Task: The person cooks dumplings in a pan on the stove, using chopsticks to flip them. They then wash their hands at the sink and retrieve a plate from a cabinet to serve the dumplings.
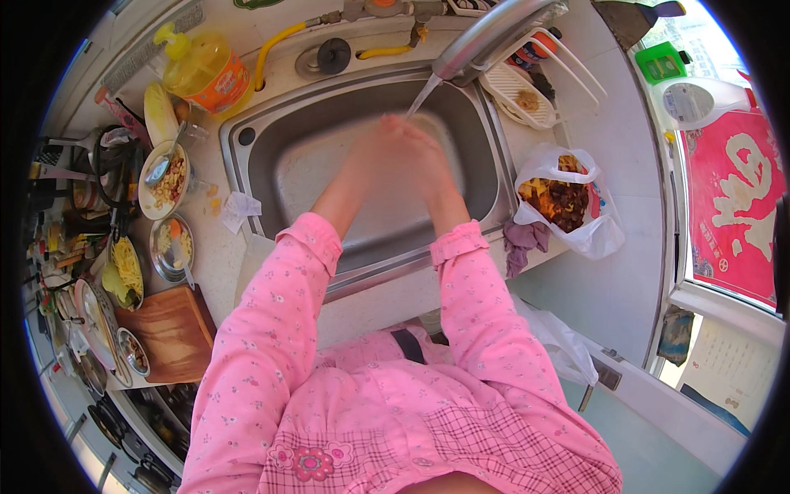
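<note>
Over a stainless steel sink (290, 154), my left hand (367, 163) and my right hand (423, 157) are close together, and they seem to touch. Both are blurred, so the set of the fingers and anything between them cannot be made out. A thin stream of water (424, 97) runs from the metal faucet (478, 43) down to the fingertips. Pink sleeves are folded back at both wrists. Behind the hands, the visible part of the basin floor is wet metal.
Left of the sink stand a yellow pump bottle (210, 77), a bowl of chopped food (176, 191) and a wooden cutting board (163, 333). At the right are a white dish rack (521, 92), a plastic bag of food scraps (558, 191) and a purple rag (524, 241) on the counter edge.
</note>
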`<act>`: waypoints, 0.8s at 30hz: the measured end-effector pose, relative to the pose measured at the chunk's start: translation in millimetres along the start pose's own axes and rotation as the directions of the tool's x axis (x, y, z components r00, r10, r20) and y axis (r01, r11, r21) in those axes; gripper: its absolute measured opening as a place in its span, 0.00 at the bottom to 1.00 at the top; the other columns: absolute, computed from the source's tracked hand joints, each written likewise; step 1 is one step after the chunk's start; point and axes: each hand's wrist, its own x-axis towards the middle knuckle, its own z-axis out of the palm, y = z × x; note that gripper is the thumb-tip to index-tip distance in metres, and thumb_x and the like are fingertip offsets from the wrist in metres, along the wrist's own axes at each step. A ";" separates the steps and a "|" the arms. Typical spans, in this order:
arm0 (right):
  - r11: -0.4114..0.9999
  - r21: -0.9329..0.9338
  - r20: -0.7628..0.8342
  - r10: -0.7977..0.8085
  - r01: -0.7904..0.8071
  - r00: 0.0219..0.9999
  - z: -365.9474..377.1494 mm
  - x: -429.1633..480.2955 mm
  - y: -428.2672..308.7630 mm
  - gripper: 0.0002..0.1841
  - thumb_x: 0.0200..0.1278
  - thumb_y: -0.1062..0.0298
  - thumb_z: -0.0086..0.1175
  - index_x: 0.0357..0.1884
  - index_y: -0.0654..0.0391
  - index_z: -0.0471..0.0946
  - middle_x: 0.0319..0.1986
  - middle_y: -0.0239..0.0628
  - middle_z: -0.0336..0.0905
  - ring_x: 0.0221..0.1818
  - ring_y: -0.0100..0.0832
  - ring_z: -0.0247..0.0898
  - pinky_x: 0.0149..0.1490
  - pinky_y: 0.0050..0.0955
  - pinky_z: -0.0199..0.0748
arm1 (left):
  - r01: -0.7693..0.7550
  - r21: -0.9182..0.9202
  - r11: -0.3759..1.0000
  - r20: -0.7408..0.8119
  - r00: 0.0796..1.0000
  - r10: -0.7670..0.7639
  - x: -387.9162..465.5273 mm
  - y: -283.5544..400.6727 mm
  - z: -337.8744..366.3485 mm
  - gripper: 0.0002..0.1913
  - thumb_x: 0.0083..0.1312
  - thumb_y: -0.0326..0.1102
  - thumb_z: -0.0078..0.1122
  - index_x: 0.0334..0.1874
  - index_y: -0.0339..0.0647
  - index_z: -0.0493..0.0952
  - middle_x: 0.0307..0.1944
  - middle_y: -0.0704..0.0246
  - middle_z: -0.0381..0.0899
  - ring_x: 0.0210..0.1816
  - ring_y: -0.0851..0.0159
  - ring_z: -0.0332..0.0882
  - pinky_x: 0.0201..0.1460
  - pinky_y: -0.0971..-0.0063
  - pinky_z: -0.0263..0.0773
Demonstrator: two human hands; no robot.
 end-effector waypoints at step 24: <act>0.958 -0.286 -0.067 -0.050 0.029 0.996 7.7 10.9 0.0 0.18 0.73 0.67 0.41 0.56 0.68 0.72 0.55 0.48 0.73 0.58 0.35 0.69 0.63 0.29 0.65 | 0.368 -0.728 0.578 0.052 0.871 -0.489 4.7 71.7 0.1 0.08 0.66 0.35 0.61 0.44 0.41 0.79 0.39 0.73 0.80 0.40 0.75 0.77 0.48 0.81 0.73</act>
